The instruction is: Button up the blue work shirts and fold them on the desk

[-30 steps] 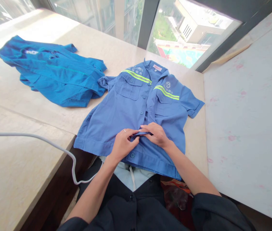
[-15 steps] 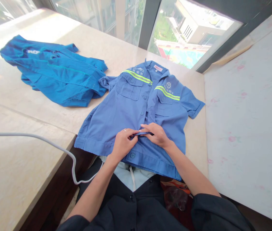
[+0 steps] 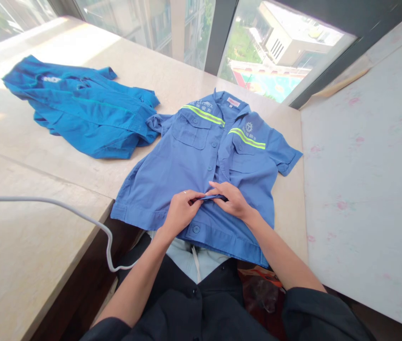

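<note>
A blue short-sleeved work shirt (image 3: pixel 190 163) lies front up, its collar toward the window and its hem at my lap. Yellow-green stripes cross its chest above two pockets. My left hand (image 3: pixel 183 210) pinches the front placket low on the shirt, fingers closed. From the other side my right hand (image 3: pixel 232 201) grips the same edge, the two sets of fingertips nearly meeting. The cloth between them is raised in a fold, and any button there is hidden. Below the hands, the hem button (image 3: pixel 196 229) shows. Higher up, the front gapes open near the collar.
A brighter blue garment (image 3: pixel 90 111) lies crumpled on the stone ledge (image 3: pixel 62 175) at left. A grey cable (image 3: pixel 76 215) runs over the ledge's edge toward my lap. Windows stand behind. A flower-patterned wall panel (image 3: pixel 360 189) borders the right side. A plastic bag (image 3: pixel 263 293) sits below.
Both hands stay at the same spot on the placket. The fingers have shifted slightly, and the pinched fold looks flatter and less of it shows by the left fingers.
</note>
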`<state>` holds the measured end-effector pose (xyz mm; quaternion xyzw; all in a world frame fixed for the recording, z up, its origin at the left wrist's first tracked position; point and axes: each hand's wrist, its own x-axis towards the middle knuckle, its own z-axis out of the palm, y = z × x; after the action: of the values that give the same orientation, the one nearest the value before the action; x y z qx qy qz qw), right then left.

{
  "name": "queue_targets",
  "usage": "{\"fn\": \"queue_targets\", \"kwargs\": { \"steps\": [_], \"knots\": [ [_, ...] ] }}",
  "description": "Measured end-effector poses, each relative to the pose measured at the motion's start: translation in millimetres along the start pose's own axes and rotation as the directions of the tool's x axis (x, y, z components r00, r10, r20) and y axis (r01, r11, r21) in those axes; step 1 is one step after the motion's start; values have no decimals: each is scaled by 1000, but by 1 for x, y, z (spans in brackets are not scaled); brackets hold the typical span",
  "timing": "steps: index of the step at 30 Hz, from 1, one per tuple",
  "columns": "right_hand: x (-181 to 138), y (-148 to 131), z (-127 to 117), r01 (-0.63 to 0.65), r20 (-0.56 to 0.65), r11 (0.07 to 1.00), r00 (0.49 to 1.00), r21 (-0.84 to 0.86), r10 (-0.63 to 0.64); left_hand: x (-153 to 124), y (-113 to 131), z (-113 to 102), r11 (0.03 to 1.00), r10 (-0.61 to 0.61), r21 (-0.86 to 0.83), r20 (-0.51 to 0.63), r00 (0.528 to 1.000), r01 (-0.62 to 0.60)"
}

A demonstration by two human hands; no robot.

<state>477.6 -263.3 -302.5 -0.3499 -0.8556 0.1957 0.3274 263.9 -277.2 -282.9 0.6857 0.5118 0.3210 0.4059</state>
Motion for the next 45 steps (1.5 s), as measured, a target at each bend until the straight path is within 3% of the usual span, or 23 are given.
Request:
{"fn": "queue_targets", "kwargs": {
  "steps": [8,15,21,25,29,32,34,36,38,41,43,45],
  "knots": [
    [2,0,0,-8,-11,999,1000,38,8,2,0,-2,999,-33,-21,40,999,34],
    [6,0,2,-18,-13,999,1000,47,18,1,2,2,1000,-25,-16,-5,1000,25],
    [20,-4,-8,-179,84,983,980,-46,182,4,-2,2,998,-52,-28,-8,999,52],
    [30,-12,-19,-246,113,958,958,-150,264,7,-2,-1,986,-129,-102,56,990,134],
    [34,-27,-31,-257,45,953,963,-160,267,8,-1,-2,981,-152,-114,67,986,159],
    [32,-47,-35,-320,-105,938,946,-133,307,7,0,-1,982,-151,-112,43,988,155],
    [27,-62,-33,-414,-226,908,893,-71,389,6,0,0,981,-153,-119,36,988,156],
    [20,-76,-26,-535,-243,843,811,63,533,5,0,1,981,-151,-122,26,988,153],
    [13,-86,-13,-677,-91,691,694,255,714,5,1,2,982,-150,-118,13,989,150],
    [7,-90,7,-803,190,336,476,493,859,5,1,2,983,-154,-102,1,988,154],
    [6,-89,16,-770,246,172,395,615,885,4,1,2,985,-142,-97,-2,990,141],
    [8,-87,22,-703,241,91,359,706,902,3,1,2,988,-119,-96,-8,993,118]
  ]
}}
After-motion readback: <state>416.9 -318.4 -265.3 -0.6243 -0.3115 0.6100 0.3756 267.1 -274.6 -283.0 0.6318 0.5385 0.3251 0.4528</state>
